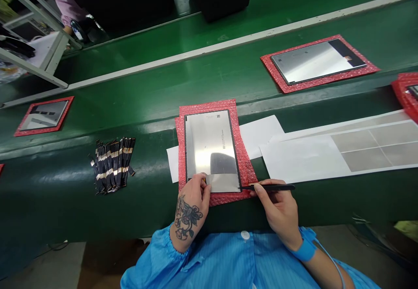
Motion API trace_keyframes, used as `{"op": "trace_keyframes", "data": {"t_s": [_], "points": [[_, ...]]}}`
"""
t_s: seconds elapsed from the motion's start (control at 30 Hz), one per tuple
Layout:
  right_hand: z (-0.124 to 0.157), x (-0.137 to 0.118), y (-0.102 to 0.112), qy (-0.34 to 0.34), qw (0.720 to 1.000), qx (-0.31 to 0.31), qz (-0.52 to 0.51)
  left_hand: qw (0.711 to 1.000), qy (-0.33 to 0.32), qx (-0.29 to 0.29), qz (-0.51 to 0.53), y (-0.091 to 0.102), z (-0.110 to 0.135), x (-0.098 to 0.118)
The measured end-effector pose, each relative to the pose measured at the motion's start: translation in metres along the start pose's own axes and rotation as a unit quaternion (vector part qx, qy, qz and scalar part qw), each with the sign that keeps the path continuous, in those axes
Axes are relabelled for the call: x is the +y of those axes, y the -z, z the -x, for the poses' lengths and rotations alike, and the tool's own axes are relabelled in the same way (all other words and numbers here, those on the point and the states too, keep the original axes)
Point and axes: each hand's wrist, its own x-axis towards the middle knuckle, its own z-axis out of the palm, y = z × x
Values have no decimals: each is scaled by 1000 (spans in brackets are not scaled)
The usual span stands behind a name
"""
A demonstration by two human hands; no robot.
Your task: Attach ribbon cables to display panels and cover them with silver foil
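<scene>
A display panel with a silvery back lies on red bubble wrap in front of me. Across its near end runs a grey adhesive strip. My left hand is closed at the strip's left end, thumb and forefinger pinched together there; the fingertips' contact is partly hidden. In my right hand are black tweezers, gripped between thumb and fingers. Their tip points left and meets the panel's near right corner, by the strip's right end.
White sheets with grey rectangles lie to the right, another white sheet beside the wrap. A pile of black flex cables sits left. More wrapped panels rest on the green belt. A co-worker's sleeve shows top left.
</scene>
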Motion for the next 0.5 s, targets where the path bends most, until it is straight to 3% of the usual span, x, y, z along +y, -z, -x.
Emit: {"op": "trace_keyframes", "data": {"t_s": [0.17,0.3,0.43,0.5], "points": [[0,3,1,10,999,9,32,998,-21,27,-57,4,-2,-6],[0,4,2,2,999,4,37,989,-82,82,-92,8,-5,-20],[1,2,1,-8,999,1,43,948,-218,203,-115,1,0,-21],[0,2,0,-12,999,5,42,918,-320,184,-146,-12,6,-17]]}}
